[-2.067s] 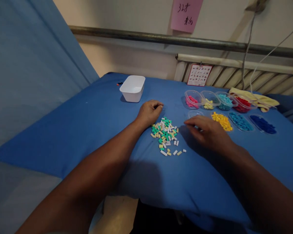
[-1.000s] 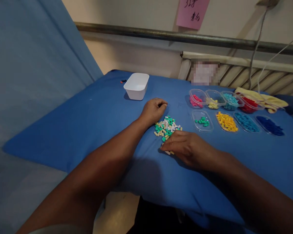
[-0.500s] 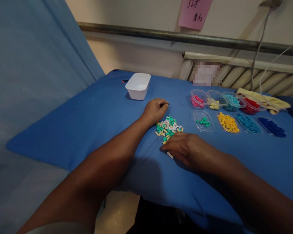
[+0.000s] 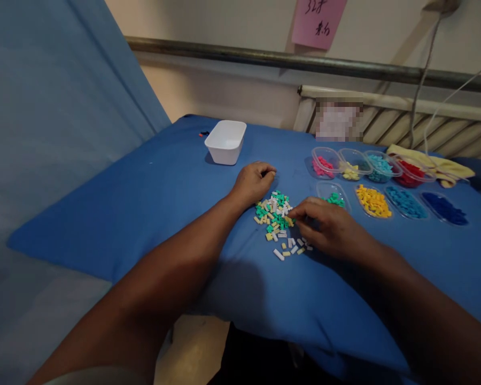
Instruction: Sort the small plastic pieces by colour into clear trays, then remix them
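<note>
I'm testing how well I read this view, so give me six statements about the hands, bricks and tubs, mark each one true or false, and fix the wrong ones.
1. The right hand is at the right side of the brick pile. True.
2. The brick pile is all one colour. False: it mixes green, white and pale yellow.
3. The white tub stands beyond the left hand. True.
4. Both hands are on the same side of the brick pile. False: the left hand lies at its far left.
5. The far row of clear tubs includes pink bricks and red bricks. True.
6. Pink bricks fill the rightmost tub of the near row. False: dark blue bricks are there.
</note>
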Demonstrator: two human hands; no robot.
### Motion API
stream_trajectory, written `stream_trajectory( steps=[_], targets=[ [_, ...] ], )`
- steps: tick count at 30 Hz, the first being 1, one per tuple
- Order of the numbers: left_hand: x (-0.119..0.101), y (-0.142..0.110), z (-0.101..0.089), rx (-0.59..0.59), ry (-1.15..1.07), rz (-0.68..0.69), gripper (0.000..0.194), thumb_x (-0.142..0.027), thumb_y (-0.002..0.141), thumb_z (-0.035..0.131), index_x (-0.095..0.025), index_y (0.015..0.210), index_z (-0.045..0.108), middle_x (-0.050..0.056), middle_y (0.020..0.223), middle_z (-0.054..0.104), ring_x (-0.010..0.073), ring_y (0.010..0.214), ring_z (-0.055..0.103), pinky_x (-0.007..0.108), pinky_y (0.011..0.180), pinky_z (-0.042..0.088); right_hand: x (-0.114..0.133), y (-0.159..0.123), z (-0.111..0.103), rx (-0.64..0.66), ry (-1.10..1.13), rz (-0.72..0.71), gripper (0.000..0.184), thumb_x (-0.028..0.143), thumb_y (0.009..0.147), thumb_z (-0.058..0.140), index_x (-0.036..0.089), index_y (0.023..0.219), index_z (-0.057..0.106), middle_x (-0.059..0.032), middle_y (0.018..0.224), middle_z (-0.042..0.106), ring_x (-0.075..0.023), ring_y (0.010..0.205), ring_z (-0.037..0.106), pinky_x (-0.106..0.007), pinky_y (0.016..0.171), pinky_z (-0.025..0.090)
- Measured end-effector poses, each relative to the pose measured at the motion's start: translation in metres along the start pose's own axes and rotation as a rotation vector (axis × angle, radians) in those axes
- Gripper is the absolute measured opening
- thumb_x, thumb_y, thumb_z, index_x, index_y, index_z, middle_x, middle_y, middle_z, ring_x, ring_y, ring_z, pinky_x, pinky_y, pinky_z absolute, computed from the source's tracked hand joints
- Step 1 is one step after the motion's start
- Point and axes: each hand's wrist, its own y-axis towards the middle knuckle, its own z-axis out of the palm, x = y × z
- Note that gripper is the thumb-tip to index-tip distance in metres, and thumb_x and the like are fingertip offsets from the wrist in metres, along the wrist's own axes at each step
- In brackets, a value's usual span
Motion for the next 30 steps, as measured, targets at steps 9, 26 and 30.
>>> stream_trajectory(
  steps=[9, 26, 30],
  targets=[
    [0.000, 0.001, 0.000, 0.017, 0.014, -0.024, 0.021, -0.022, 0.097, 0.065, -0.022, 0.105, 0.084, 0.005, 0.113, 0.083, 0.0228, 0.110, 0.075, 0.039, 0.107, 0.058, 0.005, 0.006, 0.016, 0.148, -0.149, -0.130, 0.027, 0.010, 0.102, 0.061, 0.021, 0.122, 0.074, -0.0114, 0.116, 0.076, -0.0275, 0.108, 0.070, -0.045, 0.095, 0.060],
    [0.001, 0.001, -0.001, 0.009, 0.009, -0.013, 0.020, -0.022, 0.097, 0.065, -0.021, 0.104, 0.084, 0.005, 0.111, 0.083, 0.0228, 0.108, 0.076, 0.037, 0.105, 0.057, -0.004, 0.000, -0.006, -0.053, -0.095, 0.007, 0.017, 0.019, 0.104, 0.063, 0.021, 0.116, 0.075, -0.0084, 0.106, 0.079, -0.0232, 0.094, 0.073, -0.038, 0.084, 0.058],
    [0.000, 0.001, -0.002, 0.019, 0.002, -0.030, 0.020, -0.022, 0.097, 0.065, -0.020, 0.104, 0.084, 0.005, 0.111, 0.083, 0.0232, 0.108, 0.076, 0.038, 0.104, 0.058, -0.032, -0.009, -0.027, -0.240, -0.132, 0.194, 0.019, 0.027, 0.098, 0.067, 0.021, 0.112, 0.079, -0.0075, 0.099, 0.079, -0.0223, 0.084, 0.072, -0.039, 0.080, 0.060]
  ],
)
